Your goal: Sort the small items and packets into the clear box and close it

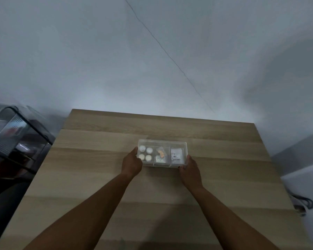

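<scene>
Between both hands' fingers — clear box

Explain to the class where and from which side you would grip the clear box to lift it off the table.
Grip the clear box by its two short end walls, coming in from left and right, as the left hand and right hand sit now. It is long, shallow and divided into three compartments of loose items, so an end-to-end hold probably keeps it level on leaving the table.

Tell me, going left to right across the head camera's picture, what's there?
Dark glass-fronted case → left hand → four white round items → orange-and-clear packets → white packets → right hand → dark cable.
</scene>
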The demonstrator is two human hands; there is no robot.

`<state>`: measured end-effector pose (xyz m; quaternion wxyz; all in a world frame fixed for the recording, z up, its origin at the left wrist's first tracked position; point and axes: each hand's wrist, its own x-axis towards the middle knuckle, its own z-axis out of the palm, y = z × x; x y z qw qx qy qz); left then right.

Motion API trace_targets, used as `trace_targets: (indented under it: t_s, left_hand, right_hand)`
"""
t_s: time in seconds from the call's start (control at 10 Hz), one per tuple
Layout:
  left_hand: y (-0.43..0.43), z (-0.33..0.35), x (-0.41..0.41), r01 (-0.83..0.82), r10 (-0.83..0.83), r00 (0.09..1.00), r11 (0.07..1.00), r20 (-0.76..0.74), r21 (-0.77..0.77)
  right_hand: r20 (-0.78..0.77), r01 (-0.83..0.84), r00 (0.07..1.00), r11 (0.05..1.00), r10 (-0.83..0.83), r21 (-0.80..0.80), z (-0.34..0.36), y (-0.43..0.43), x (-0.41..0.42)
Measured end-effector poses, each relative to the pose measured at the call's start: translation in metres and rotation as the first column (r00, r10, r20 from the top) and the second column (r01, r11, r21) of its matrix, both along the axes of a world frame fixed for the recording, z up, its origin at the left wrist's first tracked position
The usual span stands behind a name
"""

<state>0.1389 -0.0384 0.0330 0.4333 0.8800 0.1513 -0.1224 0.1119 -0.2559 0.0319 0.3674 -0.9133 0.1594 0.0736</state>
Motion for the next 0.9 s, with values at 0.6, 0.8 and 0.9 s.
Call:
trace_targets:
  t_s: [0.6, 0.8, 0.9]
  left_hand:
    - [0.001, -0.014, -0.018, -0.066, 0.065, 0.997, 0.998, 0.040, 0.020]
    - [0.014, -0.038, -0.060, 0.041, -0.088, 0.988, 0.942, 0.127, 0.334]
    - [0.013, -0.049, -0.071, 0.114, -0.145, 0.989, 0.885, 0.036, 0.450]
  right_hand:
    - [-0.006, -0.081, 0.997, 0.994, 0.080, -0.070, -0.011, -0.021, -0.014]
    - [-0.107, -0.103, 0.991, 0.964, 0.078, -0.247, -0.027, -0.036, -0.041]
    - [-0.099, -0.170, 0.984, 0.928, 0.145, -0.331, -0.035, -0.036, -0.046]
